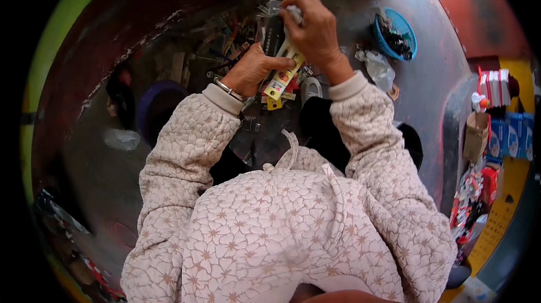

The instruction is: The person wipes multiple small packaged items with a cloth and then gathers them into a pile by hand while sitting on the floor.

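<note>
The left hand (248,73) grips a smooth, flat yellow-and-white package (280,82), thumb across it, beside a slim black pack (274,35); the right hand (313,28) pinches a crumpled whitish wad (295,14), above a jumbled heap (225,38) toward the floor's (352,27) far edge.

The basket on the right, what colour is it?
The basket is light blue, in the head view.

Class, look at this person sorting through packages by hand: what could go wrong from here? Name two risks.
The yellow-and-white package might slip, since the left hand shows only its thumb across the front; it could then get mixed into the loose small items below. The shoe is close to that clutter, so a shifted foot might crush something.
</note>
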The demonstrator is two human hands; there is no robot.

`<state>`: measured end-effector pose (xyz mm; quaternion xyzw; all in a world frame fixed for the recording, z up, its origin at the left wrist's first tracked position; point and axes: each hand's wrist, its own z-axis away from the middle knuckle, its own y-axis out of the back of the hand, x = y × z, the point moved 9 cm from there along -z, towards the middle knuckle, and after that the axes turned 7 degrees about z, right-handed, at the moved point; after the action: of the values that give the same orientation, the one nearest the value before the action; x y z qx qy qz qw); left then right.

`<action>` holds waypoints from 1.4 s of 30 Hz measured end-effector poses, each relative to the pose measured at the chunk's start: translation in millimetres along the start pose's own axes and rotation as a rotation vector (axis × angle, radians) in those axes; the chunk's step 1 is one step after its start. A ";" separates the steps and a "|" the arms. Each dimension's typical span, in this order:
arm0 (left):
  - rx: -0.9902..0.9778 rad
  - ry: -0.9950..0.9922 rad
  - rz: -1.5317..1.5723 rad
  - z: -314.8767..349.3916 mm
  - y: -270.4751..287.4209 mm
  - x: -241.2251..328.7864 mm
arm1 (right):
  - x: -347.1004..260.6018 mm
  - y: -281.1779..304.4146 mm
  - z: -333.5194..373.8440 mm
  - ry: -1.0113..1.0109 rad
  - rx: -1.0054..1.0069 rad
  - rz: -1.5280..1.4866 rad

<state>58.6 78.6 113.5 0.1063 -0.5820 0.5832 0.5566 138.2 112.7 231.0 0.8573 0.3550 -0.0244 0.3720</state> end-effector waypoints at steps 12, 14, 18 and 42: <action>0.022 0.058 0.187 -2.2 16.5 1.0 | 91.8 -45.4 62.9 -1.229 -0.444 -1.088; -0.059 0.041 0.207 -0.7 9.5 -3.5 | 61.6 -52.4 51.8 -1.134 -0.465 -1.176; -0.050 0.090 0.080 2.6 12.4 -4.8 | 66.6 -55.4 51.5 -1.072 -0.442 -1.108; 0.160 0.170 0.431 2.6 33.7 -7.6 | 120.4 -21.2 36.8 -1.020 -0.208 -1.158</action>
<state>33.9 82.6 89.4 -0.0261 -0.4944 0.7396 0.4559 223.0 169.6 154.4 0.3788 0.5318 -0.5726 0.4958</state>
